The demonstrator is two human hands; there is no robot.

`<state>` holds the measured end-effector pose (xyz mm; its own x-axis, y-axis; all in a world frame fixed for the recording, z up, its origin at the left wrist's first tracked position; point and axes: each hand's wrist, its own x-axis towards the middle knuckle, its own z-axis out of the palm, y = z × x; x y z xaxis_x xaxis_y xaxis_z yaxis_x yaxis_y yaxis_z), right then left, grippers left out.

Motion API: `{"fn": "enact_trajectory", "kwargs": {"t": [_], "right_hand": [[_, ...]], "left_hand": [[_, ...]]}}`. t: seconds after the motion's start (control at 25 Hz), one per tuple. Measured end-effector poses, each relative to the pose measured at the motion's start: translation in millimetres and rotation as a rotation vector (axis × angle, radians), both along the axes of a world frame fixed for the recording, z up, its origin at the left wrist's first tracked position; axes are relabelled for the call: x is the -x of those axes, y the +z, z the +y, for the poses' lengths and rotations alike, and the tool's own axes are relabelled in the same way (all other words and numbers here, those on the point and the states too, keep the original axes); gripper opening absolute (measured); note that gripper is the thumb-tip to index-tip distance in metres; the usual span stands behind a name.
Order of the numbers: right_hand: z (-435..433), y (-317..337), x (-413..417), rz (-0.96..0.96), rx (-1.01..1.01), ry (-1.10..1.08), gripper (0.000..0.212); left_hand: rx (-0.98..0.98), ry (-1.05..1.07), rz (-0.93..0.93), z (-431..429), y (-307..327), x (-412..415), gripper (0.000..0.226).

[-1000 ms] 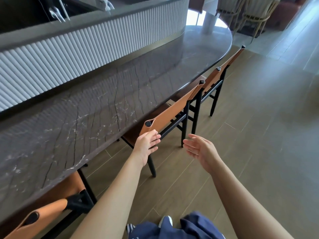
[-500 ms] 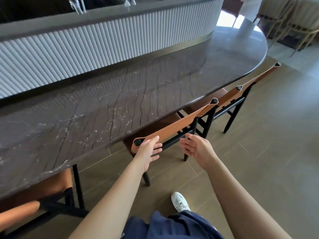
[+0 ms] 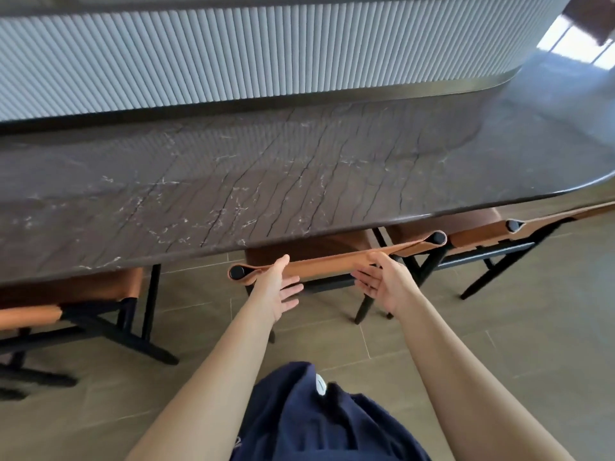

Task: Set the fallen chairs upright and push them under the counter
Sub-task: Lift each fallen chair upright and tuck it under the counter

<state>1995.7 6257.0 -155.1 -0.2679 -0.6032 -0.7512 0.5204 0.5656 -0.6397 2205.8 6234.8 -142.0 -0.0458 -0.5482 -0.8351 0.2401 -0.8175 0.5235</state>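
An upright chair with a tan leather backrest [image 3: 329,262] and black frame stands in front of me, its seat tucked beneath the dark marble counter [image 3: 266,181]. My left hand [image 3: 278,287] has its fingers spread, its thumb touching the backrest's left part. My right hand [image 3: 379,281] is open too, with straight fingers and the thumb against the backrest's right part. Neither hand curls round the backrest.
A matching chair [image 3: 482,234] stands upright on the right, partly beneath the counter. Another chair [image 3: 66,311] is at the left, its seat below the counter. A white fluted wall [image 3: 266,54] rises behind the countertop. Tiled floor [image 3: 499,327] lies open to my right.
The view has swung to face the counter squarely. The chair has gone further in, its seat now beneath the counter edge. My right hand has reached the backrest.
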Motion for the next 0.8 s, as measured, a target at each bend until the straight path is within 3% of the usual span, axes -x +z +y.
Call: {"fn": "enact_trajectory", "kwargs": {"t": [0.28,0.4,0.56,0.8], "right_hand": [[-40,-7,16,-0.098,-0.077,-0.058,0.019],[-52,-3,16,-0.123,-0.096,-0.046,0.016],[-59,-3,20,-0.158,-0.112,-0.058,0.025],[-69,-15,23,-0.184,-0.170,-0.135,0.030]], "left_hand": [[-0.084,0.165,0.007,-21,-6,9,0.048],[-0.124,0.336,0.091,-30,-8,15,0.051],[-0.125,0.548,0.163,-41,-11,21,0.031],[-0.131,0.538,0.152,-46,-18,22,0.015]]}}
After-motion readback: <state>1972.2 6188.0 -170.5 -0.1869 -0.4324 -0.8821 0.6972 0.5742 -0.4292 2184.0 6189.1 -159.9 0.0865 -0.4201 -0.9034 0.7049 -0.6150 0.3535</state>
